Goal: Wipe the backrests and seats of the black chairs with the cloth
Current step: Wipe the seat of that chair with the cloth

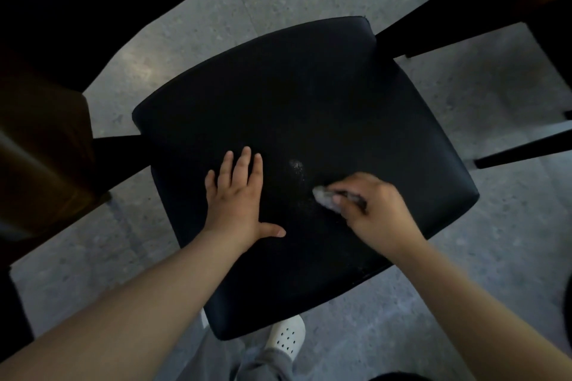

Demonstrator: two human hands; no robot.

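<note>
- The black padded chair seat (297, 120) fills the middle of the head view, seen from above, standing on a grey speckled stone floor (501, 250).
- The left hand (238, 195) lies flat on the seat, palm down, fingers straight and slightly spread, thumb stretched out to the side; it holds nothing and only presses on the black surface.
- The right hand (371, 210) is curled, its fingers and thumb closed round a small crumpled pale grey cloth (323, 196), which pokes out at the fingertips and touches the seat.
- The cloth sits on the near right part of the seat, just beside a patch of fine pale specks (296, 165) that lies between the two hands.
- Both forearms are bare and reach in from the lower edge of the view.
- Below the seat's near edge shows a white perforated clog shoe (286, 335) above a grey trouser leg (263, 363).
</note>
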